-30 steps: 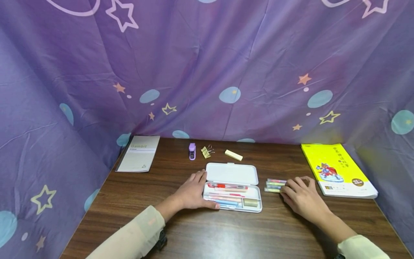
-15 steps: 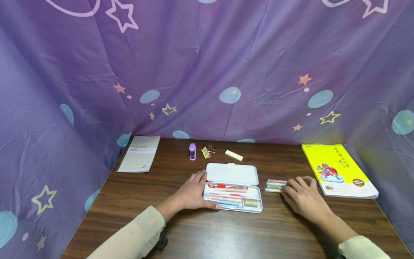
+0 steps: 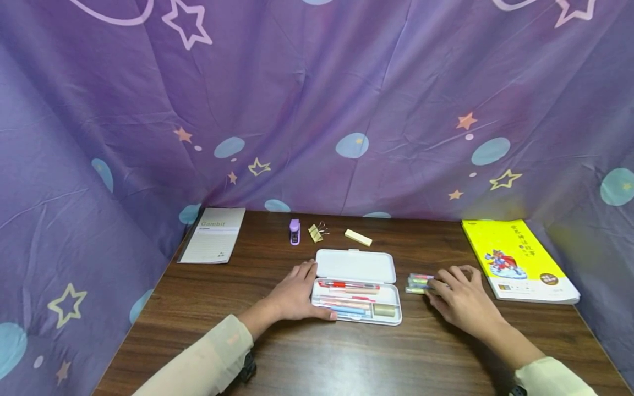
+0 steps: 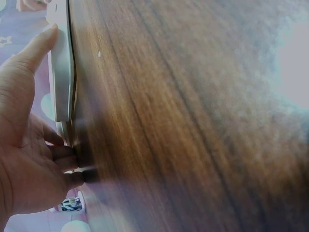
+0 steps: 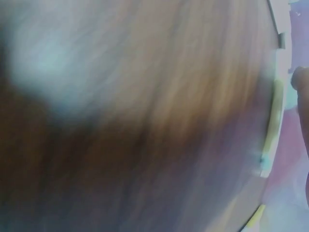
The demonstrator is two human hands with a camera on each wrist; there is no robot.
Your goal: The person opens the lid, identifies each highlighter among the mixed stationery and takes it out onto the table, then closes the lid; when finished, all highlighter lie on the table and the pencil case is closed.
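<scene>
A white pencil case (image 3: 354, 266) lies with its lid folded back on the table. Inside it are a red pen (image 3: 349, 285), a blue pen (image 3: 346, 310), other slim pens and a tan block (image 3: 383, 311). My left hand (image 3: 296, 294) spans the case's left end, its straight thumb along the front edge, as the left wrist view also shows. Right of the case lie several bright highlighters (image 3: 417, 283) side by side. My right hand (image 3: 463, 301) bends its fingers over their right ends. In the right wrist view the thumb (image 5: 301, 79) appears apart from a yellow highlighter (image 5: 273, 118).
At the back of the wooden table (image 3: 317, 357) stand a purple stapler (image 3: 294, 232), a binder clip (image 3: 316, 232) and a cream eraser-like bar (image 3: 358, 237). A notebook (image 3: 213, 236) lies back left, a yellow book (image 3: 515, 261) to the right. Purple cloth (image 3: 297, 110) hangs behind.
My right hand has shifted slightly left, its fingers now covering more of the highlighters' right ends. The left hand and the pencil case have stayed in place.
</scene>
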